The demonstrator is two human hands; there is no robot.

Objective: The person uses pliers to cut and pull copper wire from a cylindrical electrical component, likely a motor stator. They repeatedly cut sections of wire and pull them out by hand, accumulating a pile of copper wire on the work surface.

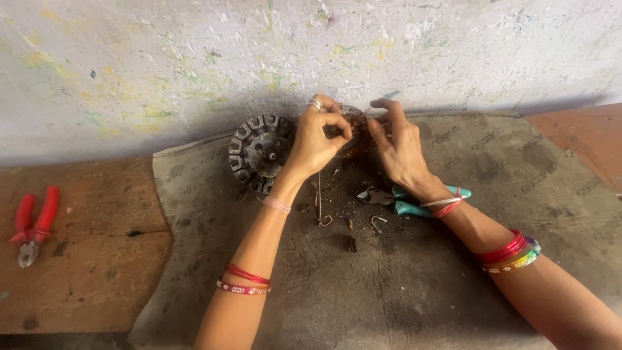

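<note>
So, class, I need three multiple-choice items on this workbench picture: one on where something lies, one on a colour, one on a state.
1. Where do the red-handled pliers lie?
A. on the bare wooden board at far left
B. under the right wrist
C. against the wall

2. What colour are the handles of the cutters under the right wrist?
A. yellow
B. teal
C. black

3. What is the left hand doing?
A. lying flat on the mat
B. gripping the red pliers
C. pinching at a small round part with the right hand

Answers: 1 A, they rest alone on the board, off the grey mat. 2 B, teal handles show beside the wrist. 3 C, both hands' fingertips meet at the part.
</note>
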